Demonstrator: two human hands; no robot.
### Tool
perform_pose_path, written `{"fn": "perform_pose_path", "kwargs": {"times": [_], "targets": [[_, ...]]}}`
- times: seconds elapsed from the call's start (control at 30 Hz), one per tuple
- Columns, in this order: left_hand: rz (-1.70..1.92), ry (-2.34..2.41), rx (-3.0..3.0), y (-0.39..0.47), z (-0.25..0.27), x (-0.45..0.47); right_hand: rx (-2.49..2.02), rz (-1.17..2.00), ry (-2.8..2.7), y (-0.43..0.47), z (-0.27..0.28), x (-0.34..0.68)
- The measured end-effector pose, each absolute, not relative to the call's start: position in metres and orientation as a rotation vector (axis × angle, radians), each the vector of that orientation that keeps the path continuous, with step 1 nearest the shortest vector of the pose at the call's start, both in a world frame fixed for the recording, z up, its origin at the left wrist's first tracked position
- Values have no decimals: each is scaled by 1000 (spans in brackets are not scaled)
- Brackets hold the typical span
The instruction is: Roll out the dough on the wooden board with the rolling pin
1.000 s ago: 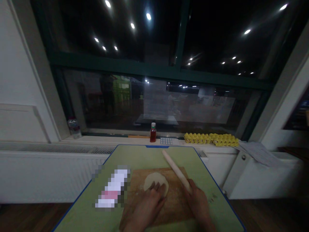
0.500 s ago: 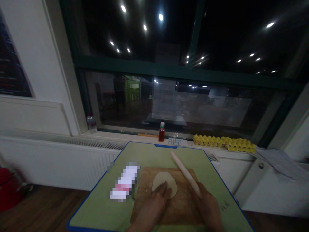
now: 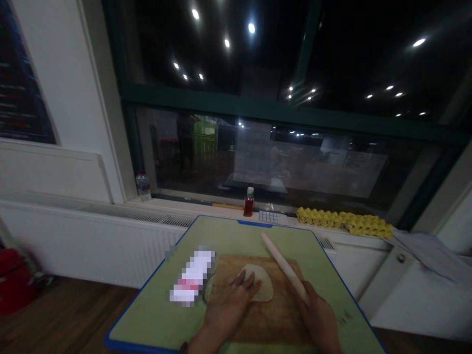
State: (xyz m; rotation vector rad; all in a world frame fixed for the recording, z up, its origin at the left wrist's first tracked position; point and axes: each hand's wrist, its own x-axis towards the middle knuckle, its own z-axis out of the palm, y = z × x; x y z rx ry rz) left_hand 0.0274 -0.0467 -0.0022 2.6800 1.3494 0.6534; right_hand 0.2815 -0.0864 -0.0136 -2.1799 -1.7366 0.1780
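Note:
A flat, roughly round sheet of dough [image 3: 264,284] lies on a wooden cutting board [image 3: 273,322]. My left hand [image 3: 238,297] rests over the dough's left part with its fingers spread, covering that side of it. On the right, my right hand [image 3: 317,309] is wrapped round the near end of a pale wooden rolling pin [image 3: 282,263]. The pin slants away to the upper left across the board's right side, apart from the dough, and its far end reaches past the board's back edge.
The board sits on a green table [image 3: 147,314] with a blue rim. A pixelated white and pink object [image 3: 193,275] lies left of the board. On the windowsill behind stand a bottle of red liquid [image 3: 249,202], a clear bottle [image 3: 143,186] and yellow egg trays [image 3: 342,221].
My left hand has shifted slightly and its fingers have spread flatter over the dough. The dough sits a little further right. My right hand keeps the rolling pin in nearly the same place.

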Motion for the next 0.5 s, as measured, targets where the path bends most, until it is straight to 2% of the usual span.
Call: {"fn": "perform_pose_path", "kwargs": {"times": [0.1,0.23,0.5], "targets": [[424,1183,2705,-45,8,14,-2175,178,-1742,-86,-14,281],[538,1110,2682,-44,11,-4,-2194,196,-1736,-86,-13,281],[586,1685,2539,-46,-13,-15,-2205,200,-1750,-86,-15,282]]}}
